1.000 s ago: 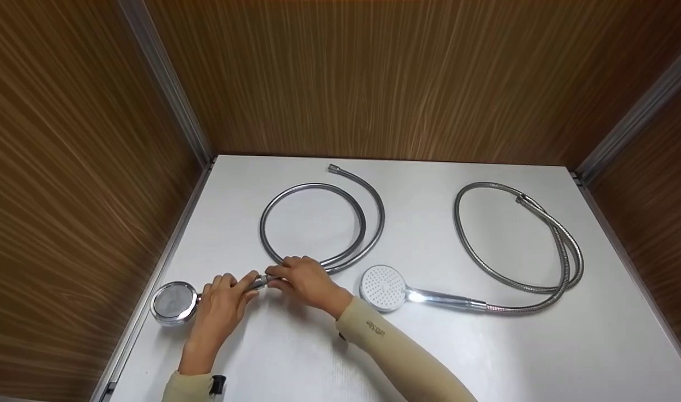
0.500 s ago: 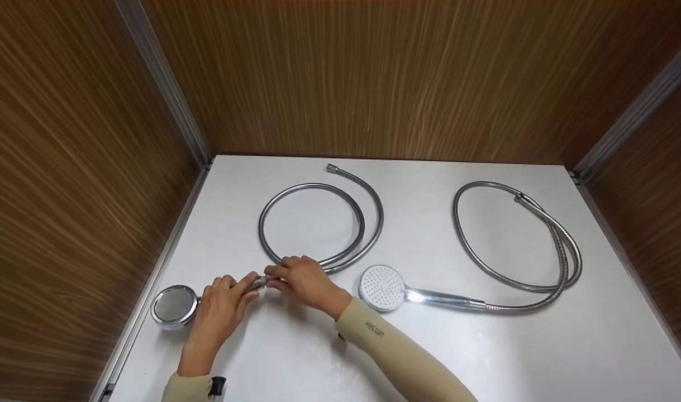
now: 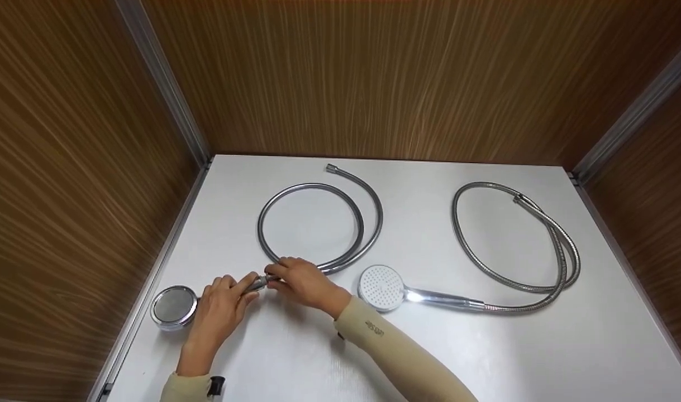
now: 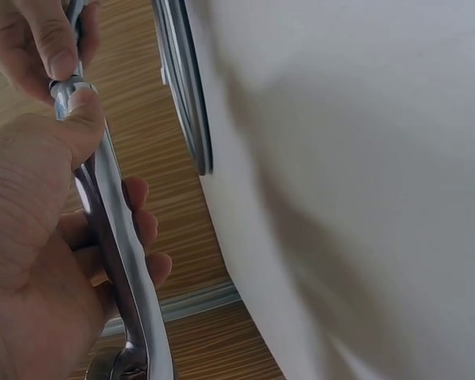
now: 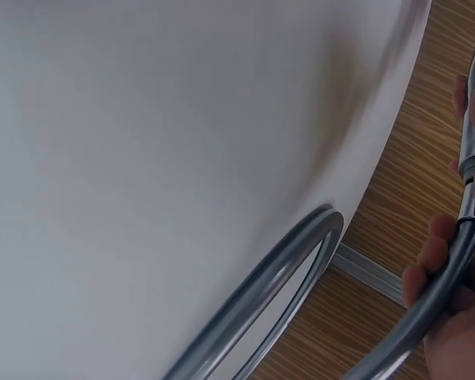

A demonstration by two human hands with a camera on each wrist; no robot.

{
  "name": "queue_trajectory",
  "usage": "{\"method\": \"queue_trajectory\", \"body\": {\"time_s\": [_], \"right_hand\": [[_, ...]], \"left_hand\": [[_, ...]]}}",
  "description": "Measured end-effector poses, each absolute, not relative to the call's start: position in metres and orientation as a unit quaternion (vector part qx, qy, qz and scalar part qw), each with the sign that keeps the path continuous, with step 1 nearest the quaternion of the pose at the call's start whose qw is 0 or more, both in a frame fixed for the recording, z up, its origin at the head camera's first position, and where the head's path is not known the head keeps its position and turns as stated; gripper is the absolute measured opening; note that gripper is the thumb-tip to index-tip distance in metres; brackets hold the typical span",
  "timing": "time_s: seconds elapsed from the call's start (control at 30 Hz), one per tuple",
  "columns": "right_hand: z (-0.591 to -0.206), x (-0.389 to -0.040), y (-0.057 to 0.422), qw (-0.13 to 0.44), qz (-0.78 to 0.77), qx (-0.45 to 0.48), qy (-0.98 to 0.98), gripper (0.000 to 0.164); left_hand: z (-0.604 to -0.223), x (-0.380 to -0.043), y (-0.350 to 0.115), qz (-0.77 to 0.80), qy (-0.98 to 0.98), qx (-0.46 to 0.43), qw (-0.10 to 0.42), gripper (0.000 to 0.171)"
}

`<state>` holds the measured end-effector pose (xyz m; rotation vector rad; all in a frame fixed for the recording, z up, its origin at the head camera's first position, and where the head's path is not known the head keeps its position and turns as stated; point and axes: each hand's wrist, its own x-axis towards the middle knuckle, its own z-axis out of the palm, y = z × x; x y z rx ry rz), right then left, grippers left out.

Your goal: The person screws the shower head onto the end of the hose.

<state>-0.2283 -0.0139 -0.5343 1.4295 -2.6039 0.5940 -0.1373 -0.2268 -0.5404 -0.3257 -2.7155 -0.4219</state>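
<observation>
My left hand (image 3: 220, 307) grips the handle of a chrome shower head (image 3: 174, 307), its round face turned up at the table's left side. Fingers curl round that handle (image 4: 127, 245) in the left wrist view, with the thumb pressed near its end. Just right of it, my right hand (image 3: 304, 282) pinches the end of a grey shower hose (image 3: 262, 223). In the right wrist view the hose (image 5: 427, 309) runs up to the handle's end, and hose and handle meet in line between the two hands. Fingers partly hide the joint, so how far it is engaged cannot be told.
A second shower head (image 3: 382, 287) lies face up right of my right hand, joined to a ribbed metal hose (image 3: 460, 223) looped at the right. The grey hose's free end (image 3: 332, 168) lies near the back. Wood-grain panels (image 3: 374, 84) enclose the white table (image 3: 418, 223).
The held shower head has rolled slightly, its face tilting a little. Both hands stay almost in place, still holding the handle and the hose end. The whole view has shifted very slightly.
</observation>
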Motion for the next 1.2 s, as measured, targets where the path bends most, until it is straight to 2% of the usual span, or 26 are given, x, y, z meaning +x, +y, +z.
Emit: {"method": "queue_trajectory", "body": {"time_s": [0.83,1.2], "right_hand": [[-0.5378,-0.2244,-0.0145,0.102,0.130,0.480,-0.862,0.036],[-0.5369,-0.2236,-0.0159,0.104,0.139,0.474,-0.863,0.032]], "left_hand": [[-0.5395,-0.1356,-0.2261,-0.150,-0.961,-0.128,0.196,0.038],[-0.5375,-0.1338,-0.2262,-0.159,-0.964,-0.123,0.173,0.039]]}}
